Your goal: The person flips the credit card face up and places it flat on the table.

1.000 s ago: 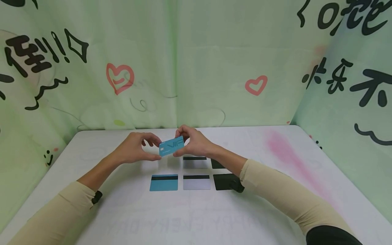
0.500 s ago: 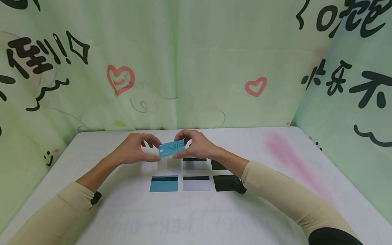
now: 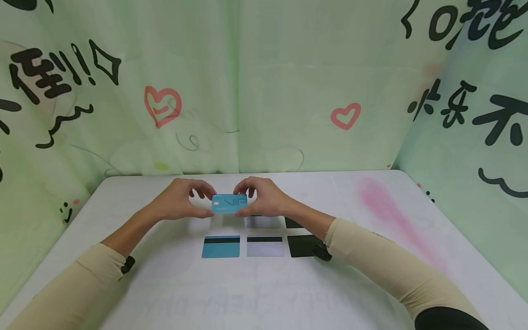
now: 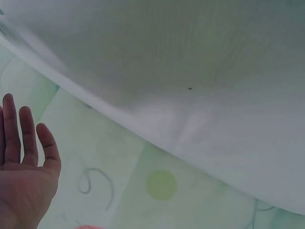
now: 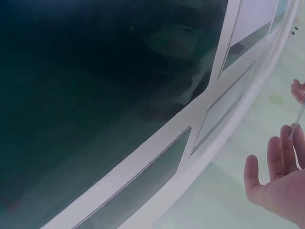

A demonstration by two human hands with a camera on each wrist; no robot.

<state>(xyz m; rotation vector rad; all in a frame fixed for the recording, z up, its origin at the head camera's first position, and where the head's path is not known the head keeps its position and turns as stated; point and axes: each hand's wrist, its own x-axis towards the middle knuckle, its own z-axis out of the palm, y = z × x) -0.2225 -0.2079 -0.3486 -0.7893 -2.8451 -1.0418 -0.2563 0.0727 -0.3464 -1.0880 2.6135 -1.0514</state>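
Note:
A light blue card [image 3: 229, 203] with dark "VIP" lettering and a small chip is held above the far part of the table, its printed face toward the head camera. My left hand [image 3: 181, 200] pinches its left corners between thumb and forefinger. At the right edge, my right hand [image 3: 266, 197] grips it the same way. The left wrist view shows the left hand [image 4: 28, 176] with its outer fingers extended, and no card. The right wrist view has the right hand [image 5: 281, 176] at its edge, beside a thin sliver of the card [image 5: 299, 118].
Below the hands, a blue striped card [image 3: 220, 250], a pale lilac striped card [image 3: 265, 249] and a black card [image 3: 301, 246] lie in a row on the white table [image 3: 231, 293]. Behind them, another lilac card [image 3: 262, 222] and a dark card [image 3: 292, 223] are partly covered. A green curtain [image 3: 284, 82] hangs behind.
The blue card has gone from tilted, right end higher, to nearly level. My right hand has come down slightly, while the left has barely moved.

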